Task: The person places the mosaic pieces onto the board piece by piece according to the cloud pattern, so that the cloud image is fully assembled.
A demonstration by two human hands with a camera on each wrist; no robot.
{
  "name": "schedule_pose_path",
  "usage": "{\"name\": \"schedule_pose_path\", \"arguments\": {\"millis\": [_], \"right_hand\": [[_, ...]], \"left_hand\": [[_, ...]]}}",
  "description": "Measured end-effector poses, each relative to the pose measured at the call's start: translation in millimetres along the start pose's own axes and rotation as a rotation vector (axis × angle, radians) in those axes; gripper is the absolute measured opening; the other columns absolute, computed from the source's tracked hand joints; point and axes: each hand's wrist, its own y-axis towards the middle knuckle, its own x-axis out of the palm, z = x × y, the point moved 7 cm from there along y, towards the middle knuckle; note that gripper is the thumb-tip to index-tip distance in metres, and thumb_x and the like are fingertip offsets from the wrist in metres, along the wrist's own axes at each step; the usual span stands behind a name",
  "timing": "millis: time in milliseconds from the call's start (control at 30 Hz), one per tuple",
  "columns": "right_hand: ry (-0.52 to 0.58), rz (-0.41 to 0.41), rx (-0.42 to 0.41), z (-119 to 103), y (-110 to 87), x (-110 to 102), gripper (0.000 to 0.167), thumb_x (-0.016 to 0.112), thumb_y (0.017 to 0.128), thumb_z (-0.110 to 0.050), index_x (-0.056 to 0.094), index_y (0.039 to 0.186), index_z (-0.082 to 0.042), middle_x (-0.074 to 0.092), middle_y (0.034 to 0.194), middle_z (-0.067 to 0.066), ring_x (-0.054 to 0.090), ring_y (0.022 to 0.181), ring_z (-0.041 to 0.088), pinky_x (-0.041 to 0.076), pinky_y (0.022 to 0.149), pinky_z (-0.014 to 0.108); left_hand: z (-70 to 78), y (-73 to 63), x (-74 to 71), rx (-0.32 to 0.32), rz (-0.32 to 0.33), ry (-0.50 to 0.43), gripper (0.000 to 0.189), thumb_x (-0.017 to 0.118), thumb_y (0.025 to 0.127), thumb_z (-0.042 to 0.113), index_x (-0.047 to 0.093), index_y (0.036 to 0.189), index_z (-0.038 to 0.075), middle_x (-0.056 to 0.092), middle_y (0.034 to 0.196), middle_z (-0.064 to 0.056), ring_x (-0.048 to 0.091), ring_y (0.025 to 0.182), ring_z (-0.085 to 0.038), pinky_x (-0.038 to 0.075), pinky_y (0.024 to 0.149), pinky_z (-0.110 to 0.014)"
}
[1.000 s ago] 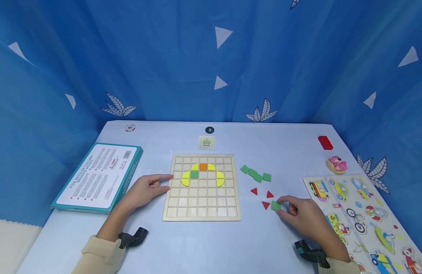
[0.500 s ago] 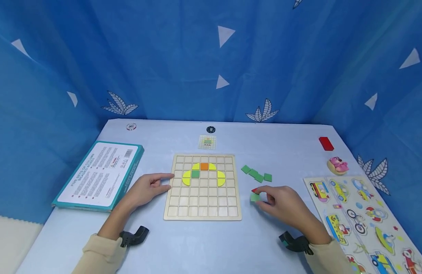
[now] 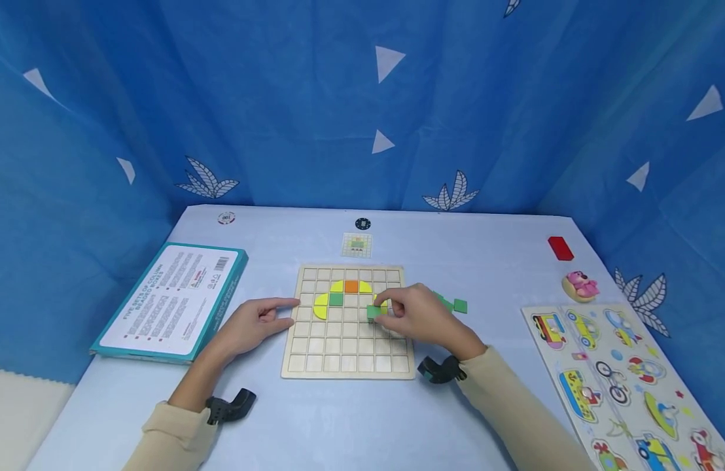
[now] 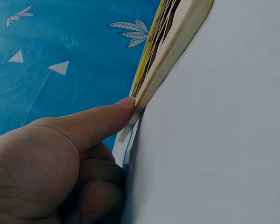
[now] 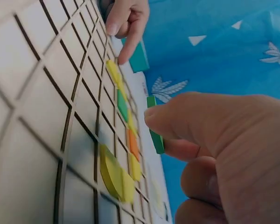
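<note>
A wooden grid board (image 3: 347, 364) lies on the white table. It holds yellow quarter-round pieces (image 3: 320, 306), an orange square (image 3: 351, 286) and a green square (image 3: 335, 299). With thumb and finger extended, my left hand (image 3: 250, 326) touches the board's left edge; the left wrist view shows the thumb (image 4: 100, 122) against its side. Over the right half of the board, my right hand (image 3: 424, 316) pinches another green square tile (image 5: 156, 135), raised above the grid in the right wrist view. That hand partly covers the yellow pieces on the right.
Green squares (image 3: 460, 306) lie right of the board, partly behind the right hand. A small pattern card (image 3: 356, 245) sits beyond the board. A teal-edged box (image 3: 168, 301) stands left. A picture puzzle (image 3: 627, 379), a pink toy (image 3: 582, 286) and a red block (image 3: 560, 248) are on the right.
My right hand picked up the near green square from beside the red triangles and carried it left over the board. The triangles are now hidden. My left hand stays at the edge.
</note>
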Motion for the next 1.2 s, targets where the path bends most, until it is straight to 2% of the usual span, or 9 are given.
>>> {"name": "schedule_pose_path", "arguments": {"millis": [167,333,533,1200], "right_hand": [[0.038,-0.009,0.001,0,27.8,17,0.019,0.078,0.09,-0.031,0.076,0.106,-0.021,0.039,0.055,-0.01,0.036,0.047,0.006,0.03,0.05,0.025],[0.056,0.009,0.021,2,42.9,27,0.021,0.077,0.092,-0.031,0.076,0.109,-0.019,0.044,0.057,-0.008,0.037,0.049,0.007,0.03,0.052,0.026],[0.032,0.019,0.045,7,45.1,33,0.022,0.076,0.093,-0.032,0.076,0.112,-0.021,0.047,0.058,-0.008,0.039,0.05,0.006,0.031,0.052,0.026],[0.034,0.058,0.012,6,47.1,35,0.022,0.075,0.093,-0.036,0.077,0.112,-0.024,0.043,0.055,-0.008,0.038,0.048,0.008,0.029,0.051,0.027]], "left_hand": [[-0.5,0.3,2.1,0.004,0.001,0.003,0.04,0.075,0.094,0.027,0.07,0.133,0.022,0.042,0.06,0.001,0.04,0.055,-0.016,0.036,0.056,-0.031],[0.1,0.1,3.8,0.002,0.0,-0.003,0.04,0.076,0.094,0.027,0.07,0.133,0.022,0.042,0.06,0.0,0.041,0.055,-0.017,0.036,0.057,-0.03],[1.1,1.3,3.5,0.001,-0.005,0.008,0.039,0.075,0.095,0.027,0.07,0.133,0.023,0.043,0.061,0.001,0.042,0.055,-0.017,0.037,0.057,-0.03],[-0.7,1.1,-0.6,0.007,0.003,0.009,0.04,0.076,0.094,0.026,0.07,0.133,0.022,0.042,0.06,0.001,0.04,0.055,-0.017,0.035,0.056,-0.031]]}}
